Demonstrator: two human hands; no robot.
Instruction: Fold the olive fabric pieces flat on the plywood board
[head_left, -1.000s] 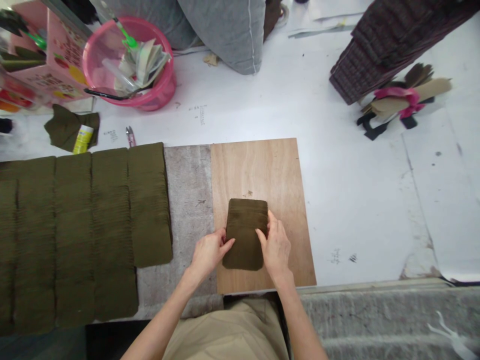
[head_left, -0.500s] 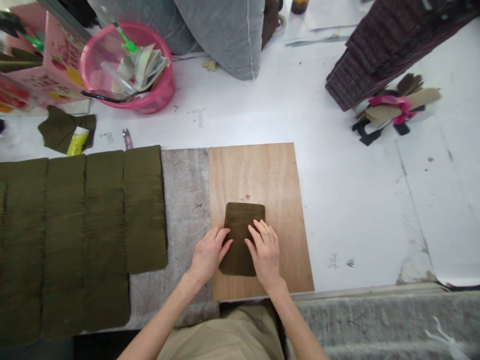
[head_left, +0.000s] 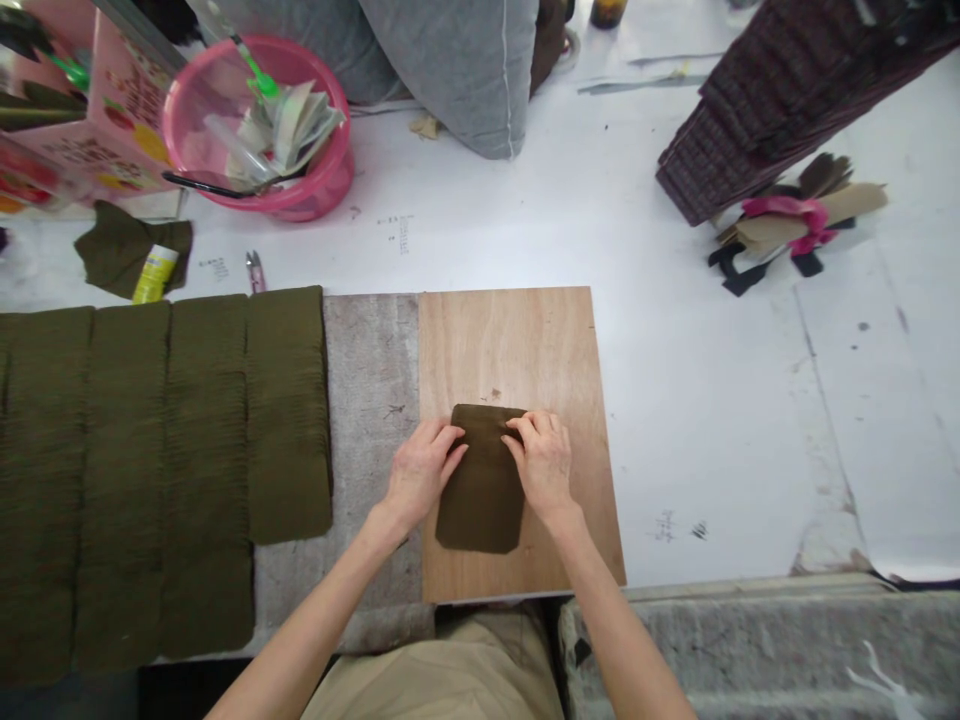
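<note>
White worktable (head_left: 675, 330), scuffed and pen-marked, seen from above. Down the middle, a plywood board (head_left: 517, 340), its left edge butted against a grey felt mat (head_left: 367, 360). And there on the near half of the board, flat and lengthwise, an olive fabric piece (head_left: 480, 505) with rounded corners.

Both hands on it, up at the far end. Left hand (head_left: 420, 470) at the top-left corner, fingers bent and closed together, tips pinched onto the edge. Right hand (head_left: 544, 462) at the top-right corner, fingers curled tight over the cloth, knuckles up, thumb hidden beneath. Nothing else in either grip. Near end of the piece free and flat on the wood. Forearms in from the bottom, over khaki trousers (head_left: 450, 675).

Off to the left, across the felt and beyond, four overlapping rows of matching olive pieces (head_left: 165, 450). Behind those, a yellow glue stick (head_left: 154, 273) on a loose olive scrap (head_left: 109, 250), and just beside, small snips (head_left: 255, 270). Further back, a pink basin (head_left: 300, 195) full of papers and tools, next to a pink printed box (head_left: 90, 140).

At the far edge, grey cushions (head_left: 457, 60). Top right, well apart from the hands, a leaning stack of dark maroon pieces (head_left: 765, 90), and under it a bundle of tan scraps (head_left: 847, 200) tied with pink ribbon (head_left: 787, 208).
</note>
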